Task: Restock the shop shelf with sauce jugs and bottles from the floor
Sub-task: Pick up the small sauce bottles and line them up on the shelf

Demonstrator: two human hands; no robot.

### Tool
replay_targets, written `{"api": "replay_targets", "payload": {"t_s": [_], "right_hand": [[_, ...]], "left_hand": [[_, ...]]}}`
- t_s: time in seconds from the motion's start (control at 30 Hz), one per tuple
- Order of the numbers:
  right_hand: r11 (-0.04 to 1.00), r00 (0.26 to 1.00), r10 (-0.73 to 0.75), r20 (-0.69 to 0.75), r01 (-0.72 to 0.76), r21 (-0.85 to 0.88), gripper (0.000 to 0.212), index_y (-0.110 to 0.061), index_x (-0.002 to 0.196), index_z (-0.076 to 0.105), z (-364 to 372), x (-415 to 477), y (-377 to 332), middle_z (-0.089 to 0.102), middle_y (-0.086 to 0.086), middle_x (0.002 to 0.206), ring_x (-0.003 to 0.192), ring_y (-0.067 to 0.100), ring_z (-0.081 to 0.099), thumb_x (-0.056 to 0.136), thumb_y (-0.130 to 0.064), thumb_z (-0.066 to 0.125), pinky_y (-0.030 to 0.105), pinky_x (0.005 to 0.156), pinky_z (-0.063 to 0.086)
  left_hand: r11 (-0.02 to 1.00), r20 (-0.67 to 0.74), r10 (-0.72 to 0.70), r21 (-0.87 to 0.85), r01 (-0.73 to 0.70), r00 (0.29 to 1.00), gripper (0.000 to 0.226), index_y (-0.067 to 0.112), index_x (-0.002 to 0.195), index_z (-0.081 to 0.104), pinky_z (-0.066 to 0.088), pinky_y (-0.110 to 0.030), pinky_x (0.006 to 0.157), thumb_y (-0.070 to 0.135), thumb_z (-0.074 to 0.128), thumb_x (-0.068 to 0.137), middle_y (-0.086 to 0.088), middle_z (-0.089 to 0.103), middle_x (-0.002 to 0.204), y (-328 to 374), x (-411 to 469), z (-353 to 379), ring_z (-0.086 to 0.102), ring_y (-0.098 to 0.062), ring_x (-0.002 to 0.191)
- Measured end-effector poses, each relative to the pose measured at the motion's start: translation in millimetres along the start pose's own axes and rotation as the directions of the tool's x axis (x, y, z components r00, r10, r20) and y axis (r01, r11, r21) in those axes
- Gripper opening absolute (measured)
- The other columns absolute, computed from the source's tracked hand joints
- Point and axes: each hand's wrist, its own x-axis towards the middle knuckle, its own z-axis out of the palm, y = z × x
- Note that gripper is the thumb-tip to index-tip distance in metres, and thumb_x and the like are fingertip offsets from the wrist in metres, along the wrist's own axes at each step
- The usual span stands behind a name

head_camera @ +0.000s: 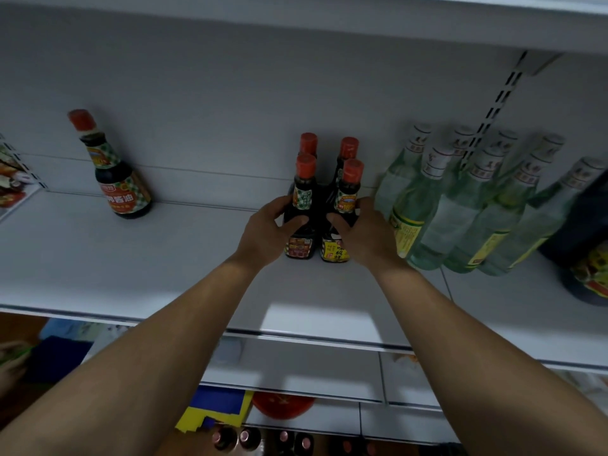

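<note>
Two bare forearms reach onto a white shop shelf (164, 258). The left hand (268, 232) wraps its fingers (279, 203) around the front left sauce bottle (302, 192). The right hand (362, 235) grips the front right sauce bottle (346, 199) the same way. Both dark, red-capped bottles stand upright side by side at mid-shelf, just in front of two rear bottles (308, 144). A lone sauce bottle (118, 179) stands well apart on the left. Pale clear bottles (467, 209) crowd just beside the right hand, with a dark jug (585, 225) beyond them.
</note>
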Motion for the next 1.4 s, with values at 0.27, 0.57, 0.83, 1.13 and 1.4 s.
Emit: {"api": "replay_targets", "payload": {"t_s": [0.27, 0.57, 0.83, 1.13, 1.4], "right_hand": [[0.997, 0.997, -0.016, 0.08, 0.01, 0.077, 0.051, -0.021, 0.127, 0.046, -8.4, -4.9, 2.3, 0.063, 0.01, 0.12, 0.103, 0.032, 0.064, 0.089, -0.051, 0.058, 0.034, 0.083, 0.049], [0.99, 0.995, -0.06, 0.085, 0.048, 0.136, 0.055, -0.009, 0.136, 0.042, -25.2, -28.5, 13.2, 0.055, 0.013, 0.131, 0.119, 0.031, 0.053, 0.092, -0.037, 0.059, 0.03, 0.087, 0.043], [0.996, 0.998, -0.031, 0.061, 0.026, 0.084, 0.044, -0.016, 0.125, 0.051, -25.8, -77.5, 16.6, 0.06, 0.007, 0.123, 0.102, 0.03, 0.062, 0.091, -0.043, 0.056, 0.039, 0.087, 0.051], [0.989, 1.0, -0.016, 0.01, 0.014, 0.144, 0.029, -0.024, 0.106, 0.063, -10.4, -152.6, 36.0, 0.066, -0.007, 0.099, 0.087, 0.023, 0.068, 0.086, -0.045, 0.059, 0.041, 0.083, 0.054], [0.989, 0.993, 0.041, 0.108, -0.056, 0.138, 0.022, -0.031, 0.093, 0.062, 32.6, -195.9, 111.7, 0.062, -0.015, 0.084, 0.083, 0.021, 0.068, 0.081, -0.049, 0.059, 0.047, 0.079, 0.057]], "left_hand": [[0.996, -0.107, -0.084, -0.01, 0.083, 0.991, 0.051, 0.019, 0.137, 0.05, 0.04, -0.022, 0.093, 0.028, 0.066, 0.089, 0.0, 0.056, 0.136, 5.2, -8.1, 12.6, 0.053, -0.015, 0.122], [0.979, -0.282, -0.193, -0.117, 0.166, 0.94, 0.047, 0.015, 0.131, 0.053, 0.042, -0.023, 0.088, 0.03, 0.066, 0.089, -0.002, 0.055, 0.132, 11.4, -24.2, 18.1, 0.056, -0.015, 0.113], [0.976, -0.182, -0.181, -0.158, 0.153, 0.966, 0.021, 0.019, 0.111, 0.06, 0.05, -0.022, 0.069, 0.024, 0.062, 0.091, -0.004, 0.067, 0.097, 17.6, -89.8, 20.3, 0.062, -0.018, 0.083], [0.937, 0.156, -0.286, -0.163, 0.31, 0.945, 0.014, 0.013, 0.099, 0.064, 0.045, -0.013, 0.059, 0.025, 0.059, 0.094, -0.003, 0.069, 0.089, -12.7, -190.3, 33.1, 0.064, -0.01, 0.071], [0.827, 0.274, -0.561, 0.147, 0.543, 0.781, 0.023, 0.02, 0.083, 0.067, 0.051, -0.029, 0.077, 0.043, 0.066, 0.083, 0.002, 0.07, 0.086, -107.1, -269.7, 97.2, 0.065, -0.018, 0.083]]}}
